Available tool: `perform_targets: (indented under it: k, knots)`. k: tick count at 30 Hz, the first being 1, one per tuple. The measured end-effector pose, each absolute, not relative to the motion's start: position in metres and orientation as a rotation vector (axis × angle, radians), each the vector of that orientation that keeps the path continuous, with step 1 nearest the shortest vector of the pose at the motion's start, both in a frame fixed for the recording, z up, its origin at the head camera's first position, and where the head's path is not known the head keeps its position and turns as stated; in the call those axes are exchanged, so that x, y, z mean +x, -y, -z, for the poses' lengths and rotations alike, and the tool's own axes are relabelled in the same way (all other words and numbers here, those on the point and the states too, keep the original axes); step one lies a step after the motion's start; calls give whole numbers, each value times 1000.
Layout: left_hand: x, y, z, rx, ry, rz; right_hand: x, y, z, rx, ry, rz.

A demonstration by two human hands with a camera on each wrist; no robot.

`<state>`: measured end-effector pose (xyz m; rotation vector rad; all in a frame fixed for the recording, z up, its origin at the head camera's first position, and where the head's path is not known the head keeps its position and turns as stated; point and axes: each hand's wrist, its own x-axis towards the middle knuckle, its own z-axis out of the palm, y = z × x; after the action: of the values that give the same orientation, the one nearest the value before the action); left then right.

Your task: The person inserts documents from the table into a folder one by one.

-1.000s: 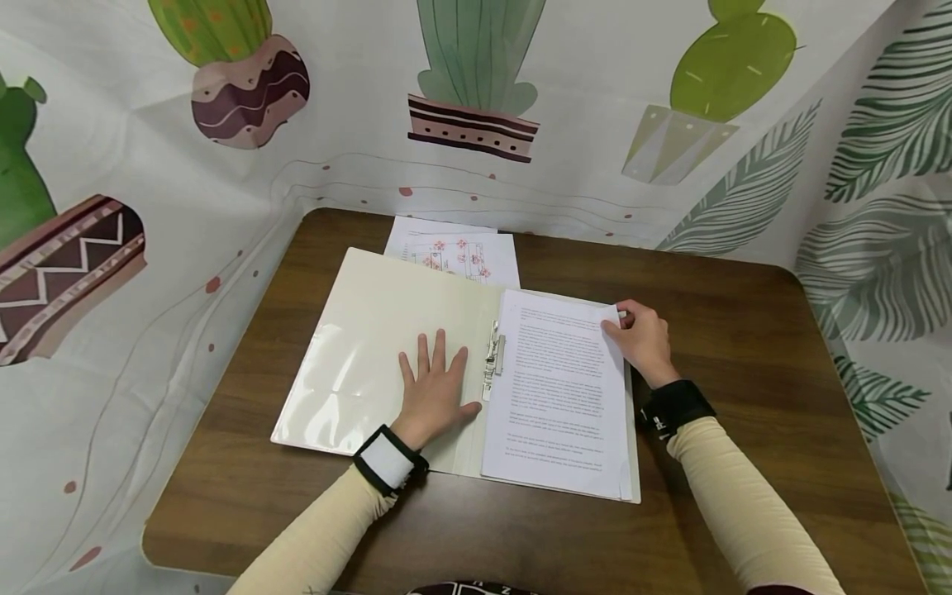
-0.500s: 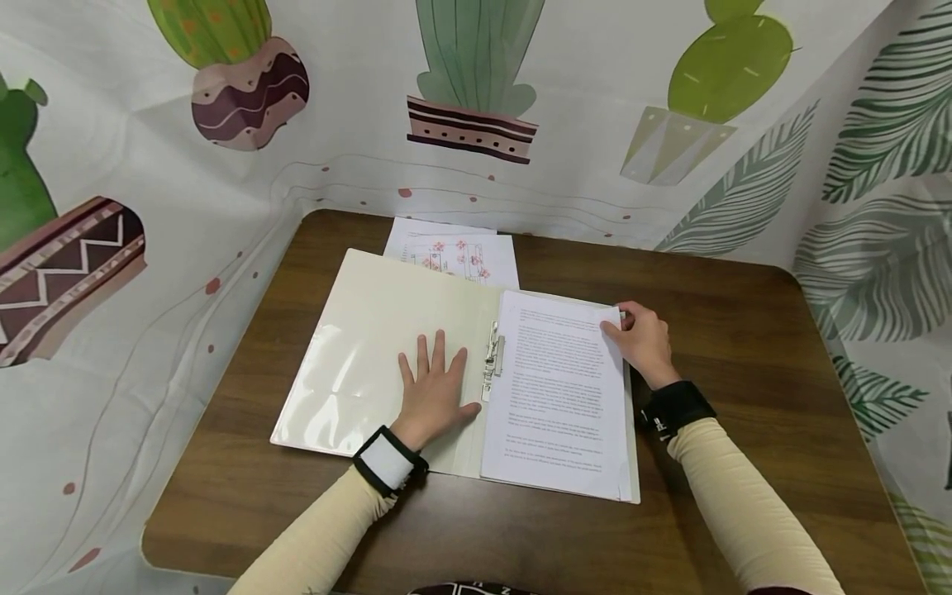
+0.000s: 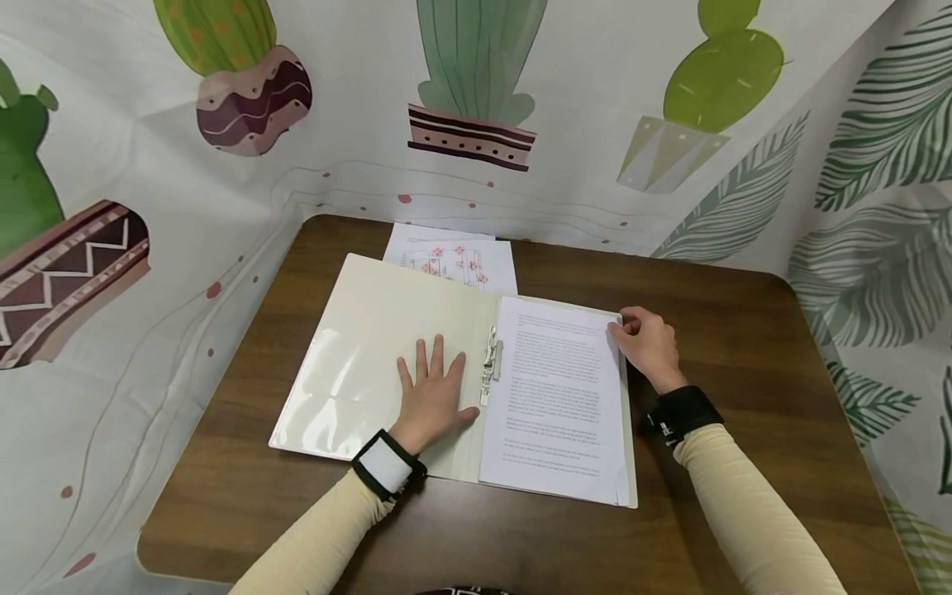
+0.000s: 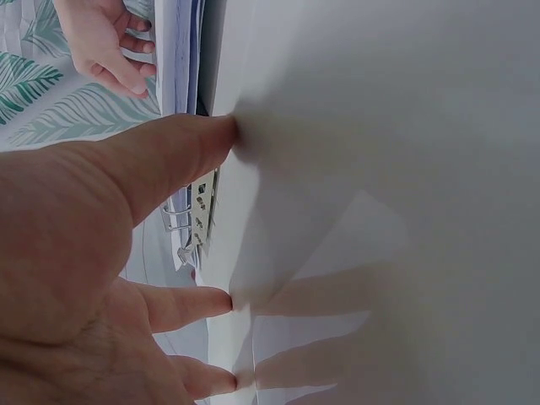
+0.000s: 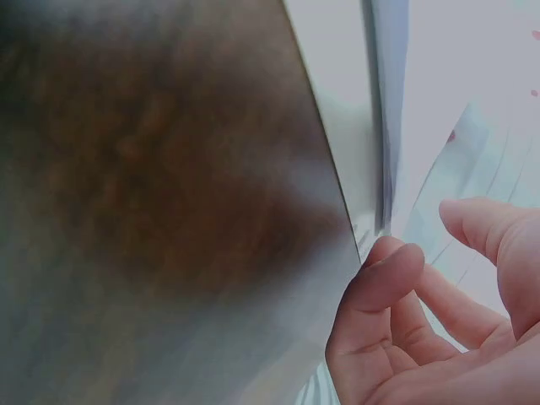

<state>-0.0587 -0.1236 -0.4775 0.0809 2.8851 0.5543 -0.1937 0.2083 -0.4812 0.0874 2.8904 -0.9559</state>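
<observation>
In the head view a cream ring binder [image 3: 394, 297] lies open on the brown table. A stack of printed sheets [image 3: 554, 397] rests on its right side, beside the metal ring clip [image 3: 491, 364]. My left hand [image 3: 431, 401] is spread on the bare left cover, fingers apart and straight. At the stack's upper right corner is my right hand [image 3: 650, 347], fingers loosely curled. The right wrist view shows the right thumb [image 5: 481, 228] apart from the sheets, while a bent finger [image 5: 380, 283] is by the binder's edge; whether it touches cannot be told.
Loose papers [image 3: 454, 260] with red flower marks lie behind the binder, partly under it. The wooden table [image 3: 729, 330] extends to both sides and in front. A cloth backdrop [image 3: 335, 107] printed with cacti and leaves hangs around the table.
My right hand has shifted slightly right, and its thumb has drawn back from over the sheets' corner toward their edge. The left hand stays in place. The head view has tilted slightly up.
</observation>
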Motion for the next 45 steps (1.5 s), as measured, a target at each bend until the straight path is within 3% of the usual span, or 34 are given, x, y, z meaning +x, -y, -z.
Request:
perform_targets:
  k: [21,30,45]
  knots:
    - [-58,127,481,78,-2868,-573,-222,-207,447,-170,-2821,1254]
    - [-58,127,481,74,-2873,-572,-255,-163,423,-198,-2710,1328]
    - [-62,130,488,78,-2887,-540,-304,-82,445,-341,-2634,1224]
